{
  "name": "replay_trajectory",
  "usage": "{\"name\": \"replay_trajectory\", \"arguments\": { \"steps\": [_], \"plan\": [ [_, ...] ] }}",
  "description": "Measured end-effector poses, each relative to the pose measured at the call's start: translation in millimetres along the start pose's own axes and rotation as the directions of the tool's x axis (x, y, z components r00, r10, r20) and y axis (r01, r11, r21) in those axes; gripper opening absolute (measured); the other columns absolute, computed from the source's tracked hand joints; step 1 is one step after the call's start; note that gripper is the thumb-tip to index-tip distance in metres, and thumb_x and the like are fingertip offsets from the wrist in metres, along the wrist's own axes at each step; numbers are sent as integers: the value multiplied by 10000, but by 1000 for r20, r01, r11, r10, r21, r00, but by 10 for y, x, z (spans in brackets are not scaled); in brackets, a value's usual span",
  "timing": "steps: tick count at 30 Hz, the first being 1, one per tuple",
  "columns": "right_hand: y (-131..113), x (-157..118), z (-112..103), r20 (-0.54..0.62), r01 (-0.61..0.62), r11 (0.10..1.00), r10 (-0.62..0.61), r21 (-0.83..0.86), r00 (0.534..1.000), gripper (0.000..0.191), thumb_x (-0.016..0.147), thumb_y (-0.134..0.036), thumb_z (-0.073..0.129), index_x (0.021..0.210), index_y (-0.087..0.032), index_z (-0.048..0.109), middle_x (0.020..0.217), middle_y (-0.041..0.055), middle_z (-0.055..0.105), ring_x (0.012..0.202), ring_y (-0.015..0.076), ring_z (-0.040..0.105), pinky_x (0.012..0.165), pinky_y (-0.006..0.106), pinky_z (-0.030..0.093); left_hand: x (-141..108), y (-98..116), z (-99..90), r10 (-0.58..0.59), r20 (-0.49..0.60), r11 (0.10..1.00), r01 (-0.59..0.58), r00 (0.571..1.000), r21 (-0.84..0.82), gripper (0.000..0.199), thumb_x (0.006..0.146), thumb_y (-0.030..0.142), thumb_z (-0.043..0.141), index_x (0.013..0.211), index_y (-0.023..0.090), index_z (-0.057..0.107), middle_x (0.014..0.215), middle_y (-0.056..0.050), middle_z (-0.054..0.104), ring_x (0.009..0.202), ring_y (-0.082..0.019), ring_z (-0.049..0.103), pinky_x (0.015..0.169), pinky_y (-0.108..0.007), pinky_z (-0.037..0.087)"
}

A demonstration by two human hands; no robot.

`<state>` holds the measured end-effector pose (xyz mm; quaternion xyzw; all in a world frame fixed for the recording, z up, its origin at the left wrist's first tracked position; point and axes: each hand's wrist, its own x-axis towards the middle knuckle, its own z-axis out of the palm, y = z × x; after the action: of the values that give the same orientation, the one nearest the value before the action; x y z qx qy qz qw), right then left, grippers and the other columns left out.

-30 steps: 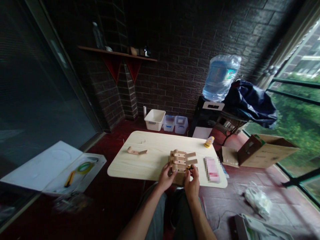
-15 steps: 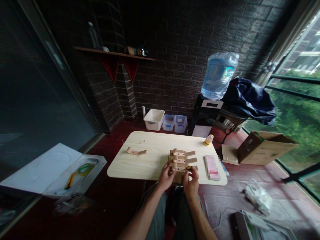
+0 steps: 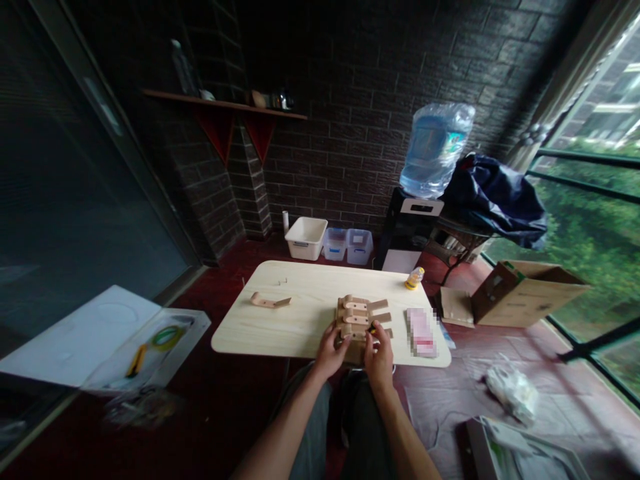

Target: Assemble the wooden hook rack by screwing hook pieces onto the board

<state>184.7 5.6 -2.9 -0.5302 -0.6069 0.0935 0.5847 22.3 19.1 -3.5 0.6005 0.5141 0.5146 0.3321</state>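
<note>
A wooden hook rack [image 3: 356, 311] lies at the table's front edge, with several curved wooden hooks side by side on it. My left hand [image 3: 331, 350] is closed on the rack's near left corner, thumb on the nearest hook. At the near right side my right hand [image 3: 381, 352] pinches a short black-and-yellow screwdriver [image 3: 373, 327], mostly hidden by the fingers. Its tip is close to the nearest hook; contact cannot be made out. Another wooden hook [image 3: 270, 302] lies apart on the left of the table, with small screws [image 3: 283, 281] behind it.
On the pale table [image 3: 305, 333] stand a yellow-capped bottle [image 3: 415, 279] and, at right, a pinkish blurred packet [image 3: 421, 331]. An open white case [image 3: 193, 333] is at left. Plastic bins [image 3: 306, 239] and a water dispenser [image 3: 413, 230] stand behind; a cardboard box [image 3: 520, 297] is at right.
My right hand and the screwdriver have shifted slightly left and up against the rack, and the fingers now cover more of the tool. The whole view has drifted slightly. My left hand keeps its hold.
</note>
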Motion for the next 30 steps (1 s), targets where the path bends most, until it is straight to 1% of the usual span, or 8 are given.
{"name": "replay_trajectory", "arguments": {
  "steps": [3,6,11,16,19,22,26,30],
  "plan": [
    [-6,20,-4,-9,-28,1000,28,9,1000,412,1022,-373,517,1399,-215,564,1168,132,672,1050,245,687,804,389,606,5,-12,2,-18,-7,1000,18,1000,-7,378,885,513,677,1165,262,719,1477,-102,600,1396,-311,536,1213,-487,409],
    [-40,51,-4,-29,-35,999,36,24,999,414,1004,-384,543,1377,-207,570,1130,128,682,991,237,695,772,375,603,3,-57,17,-33,1,999,33,999,-13,381,884,511,675,1175,268,714,1492,-98,588,1395,-304,537,1214,-485,405],
    [-81,68,-13,-59,-43,999,44,29,997,434,983,-387,579,1370,-196,540,1157,143,702,951,231,721,726,359,605,-12,-155,47,-52,-17,999,52,999,-12,372,899,518,658,1164,261,708,1482,-105,593,1411,-293,521,1214,-485,397],
    [-53,62,-124,19,-42,999,41,27,999,475,997,-349,555,1426,-189,431,1170,151,715,942,223,740,633,312,597,-15,-177,50,-15,3,1000,15,1000,-12,384,914,516,648,1199,264,698,1494,-103,584,1423,-279,510,1223,-475,384],
    [-50,88,-206,78,23,999,-25,30,997,470,1000,-321,544,1430,-180,420,1217,175,700,882,201,742,658,321,612,-11,-145,42,-11,-6,1000,11,1000,-23,384,901,520,661,1176,257,709,1474,-108,600,1396,-290,533,1207,-477,405],
    [-75,123,-265,90,81,997,-82,8,993,441,995,-314,544,1402,-162,474,1161,169,717,808,192,738,698,345,622,-10,-111,40,-6,-14,999,5,1000,-32,371,894,516,664,1155,259,719,1460,-104,612,1375,-299,549,1192,-485,422],
    [-162,162,-305,119,55,998,-57,18,991,409,999,-336,534,1371,-166,536,1104,143,736,803,198,750,733,364,631,-22,-88,53,-9,-22,1000,9,1000,-27,348,904,497,645,1135,247,718,1447,-105,619,1384,-294,542,1196,-475,416],
    [-281,195,-328,147,18,1000,-21,22,989,370,997,-381,543,1309,-184,577,1114,142,745,865,219,762,765,378,631,-59,-65,75,-5,-15,1000,5,1000,-18,383,924,492,618,1200,236,689,1461,-118,604,1403,-290,528,1210,-478,397]
  ]
}}
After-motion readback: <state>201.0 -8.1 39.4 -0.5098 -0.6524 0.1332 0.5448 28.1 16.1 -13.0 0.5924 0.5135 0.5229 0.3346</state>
